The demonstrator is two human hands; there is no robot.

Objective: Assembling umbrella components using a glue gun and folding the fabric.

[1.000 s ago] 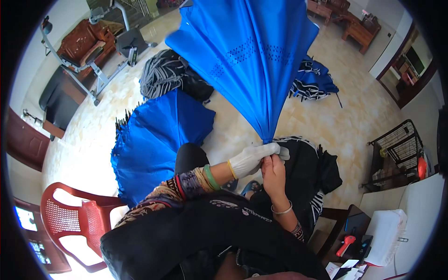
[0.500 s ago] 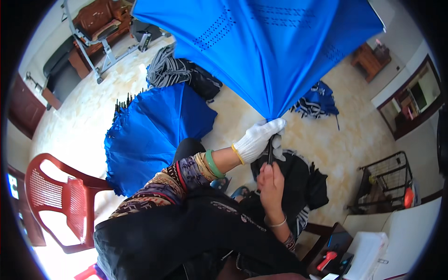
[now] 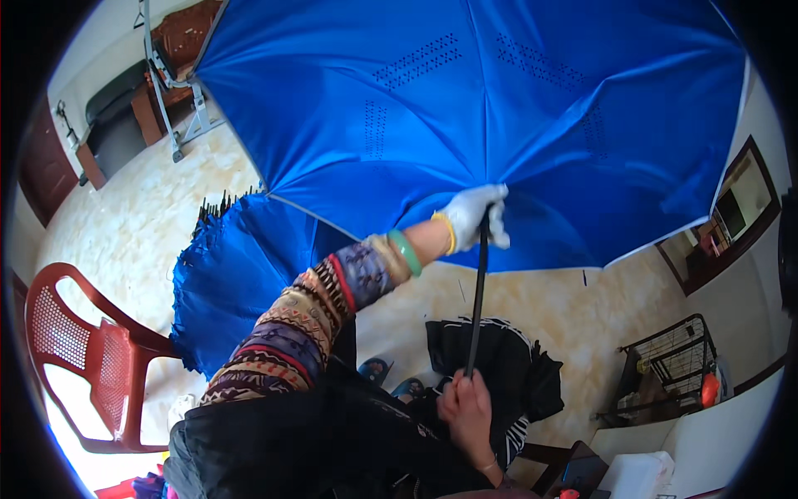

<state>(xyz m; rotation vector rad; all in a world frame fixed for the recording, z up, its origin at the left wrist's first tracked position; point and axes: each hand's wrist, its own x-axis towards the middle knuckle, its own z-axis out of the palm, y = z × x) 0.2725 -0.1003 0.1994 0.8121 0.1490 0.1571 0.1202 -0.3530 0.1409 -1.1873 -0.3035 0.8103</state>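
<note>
A blue umbrella is spread wide across the upper middle, with rows of small dark marks on its canopy and a pale edge. My left hand, in a white knitted glove with a yellow cuff, is closed round the black shaft just below the middle of the canopy. Lower down, my bare right hand grips the shaft's near end; the handle is hidden within the fingers. On the floor to the left lies a stack of blue umbrellas, with many dark tips along its far side.
To the left stands a red plastic chair. Black cloth with striped edging is bunched beside my legs. A black wire rack stands at the right, near a white box. Exercise equipment is at the far left.
The umbrella canopy has opened from a half-folded cone to a wide spread. My left hand has moved up the shaft, while my right hand has come lower and nearer me.
</note>
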